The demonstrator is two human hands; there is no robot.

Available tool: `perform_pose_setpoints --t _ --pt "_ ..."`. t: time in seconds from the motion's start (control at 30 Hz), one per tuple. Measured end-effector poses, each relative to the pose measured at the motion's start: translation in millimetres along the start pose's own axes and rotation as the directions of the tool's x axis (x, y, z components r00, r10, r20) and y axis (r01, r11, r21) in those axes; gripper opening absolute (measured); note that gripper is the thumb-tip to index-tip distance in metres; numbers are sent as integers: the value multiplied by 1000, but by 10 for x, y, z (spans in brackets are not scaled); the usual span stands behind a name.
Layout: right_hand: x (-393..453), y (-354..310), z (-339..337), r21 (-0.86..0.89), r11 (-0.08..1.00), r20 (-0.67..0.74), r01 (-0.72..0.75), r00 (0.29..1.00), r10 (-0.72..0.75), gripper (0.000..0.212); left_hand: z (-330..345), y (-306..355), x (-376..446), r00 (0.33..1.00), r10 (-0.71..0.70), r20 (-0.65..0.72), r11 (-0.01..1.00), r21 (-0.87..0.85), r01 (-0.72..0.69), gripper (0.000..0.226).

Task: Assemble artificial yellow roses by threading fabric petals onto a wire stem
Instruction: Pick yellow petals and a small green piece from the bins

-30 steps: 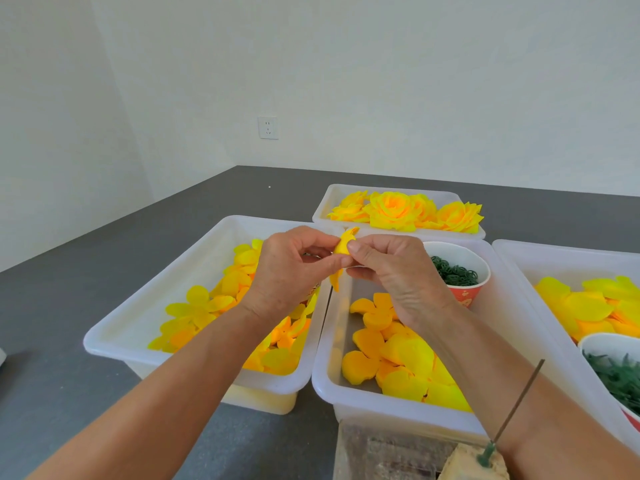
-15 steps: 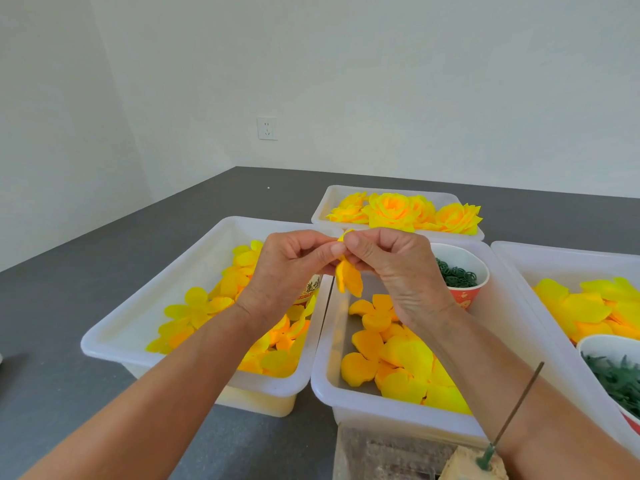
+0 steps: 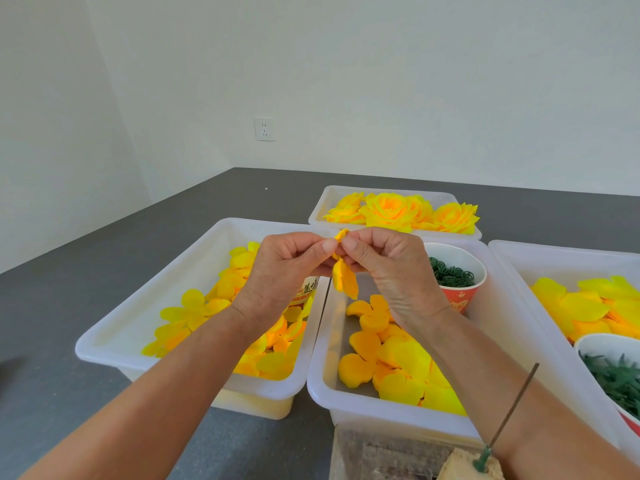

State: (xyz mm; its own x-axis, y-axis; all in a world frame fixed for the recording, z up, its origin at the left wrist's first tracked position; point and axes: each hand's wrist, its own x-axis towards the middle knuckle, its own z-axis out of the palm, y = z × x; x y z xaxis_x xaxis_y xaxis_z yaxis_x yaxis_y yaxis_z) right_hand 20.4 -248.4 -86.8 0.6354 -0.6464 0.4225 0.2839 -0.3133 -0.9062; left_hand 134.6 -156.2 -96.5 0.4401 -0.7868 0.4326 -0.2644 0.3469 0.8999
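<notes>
- Head view: left hand [image 3: 280, 275] and right hand [image 3: 388, 268] both pinch one fabric petal [image 3: 344, 280] by their fingers above the middle bin [image 3: 320, 379].
- Progress, judging: finished roses [image 3: 389, 211] fill the far bin; this petal is not yet on the wire stem [image 3: 512, 410], standing bare.
- Hidden: the petal's centre hole, behind fingertips.

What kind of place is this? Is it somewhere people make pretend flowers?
Probably, yes: it looks like a small craft work table. White bins hold loose yellow fabric petals, a tub at the back holds finished roses, and both hands pinch a petal piece.
</notes>
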Motion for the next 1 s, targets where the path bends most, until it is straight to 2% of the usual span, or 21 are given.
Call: perform_pose_setpoints --t 0.3,0.47,0.7,0.87,1.0 --pt "1 14 15 -104 995 -24 -14 1000 11 17 22 11 -4 1000 -14 -9 998 61 15 22" --pt "-7 4 1 -77 997 -8 -18 1000 18 9 41 18 -6 1000 -11 -24 995 100 13 20" --pt "-16 10 8 -169 985 32 30 999 -25 20 34 23 -1 998 -57 -28 997 58 59 24" --pt "-21 -2 29 -219 976 -22 8 1000 -13 23 34 -7 16 997 -48 -65 981 185 59 24" --pt "-32 -25 29 -150 987 -75 -64 996 53 16 37 -45 28 994 -12 -112 955 292 45 14"
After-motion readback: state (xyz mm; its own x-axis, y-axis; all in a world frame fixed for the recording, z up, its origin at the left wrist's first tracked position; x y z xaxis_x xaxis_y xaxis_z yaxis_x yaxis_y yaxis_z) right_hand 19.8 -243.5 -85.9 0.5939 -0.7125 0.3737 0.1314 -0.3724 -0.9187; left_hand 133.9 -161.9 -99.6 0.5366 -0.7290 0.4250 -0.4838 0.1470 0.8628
